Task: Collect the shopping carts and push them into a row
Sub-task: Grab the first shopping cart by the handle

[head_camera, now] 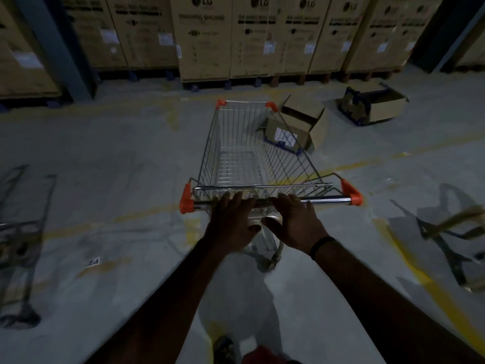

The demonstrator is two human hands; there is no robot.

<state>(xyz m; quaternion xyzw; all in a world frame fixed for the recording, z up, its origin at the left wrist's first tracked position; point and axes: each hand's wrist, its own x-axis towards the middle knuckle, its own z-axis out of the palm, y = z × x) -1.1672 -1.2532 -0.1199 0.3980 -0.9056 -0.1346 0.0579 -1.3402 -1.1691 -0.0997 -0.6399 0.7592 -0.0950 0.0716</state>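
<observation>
Two hands rest on the handle bar (273,201) of one shopping cart (252,156), which stands mid-aisle on the concrete floor (118,153). The left hand (231,222) lies left of the bar's middle, fingers spread and draped over the bar, not curled round it. The right hand (296,222) is just beside it, fingers likewise splayed and flat on top (a wristband (321,246) shows behind it). Neither hand grips; both press with open palms.

The basket looks empty. Beyond the cart's front right corner lies an open cardboard box (294,132), close to the wire side, contact not resolvable. A second open box (372,106) sits further right of the cart. A wall of tall cartons (204,38) stands well beyond the nose. Dark frames sit far left (21,232) and right (446,245) of the cart, too blurred to identify; no row is visible.

Risks, as judged:
- Flat palms give weak steering; the cart could veer off line.
- A rightward drift would snag the near box.
- An overlong push would carry the nose into the cartons.
</observation>
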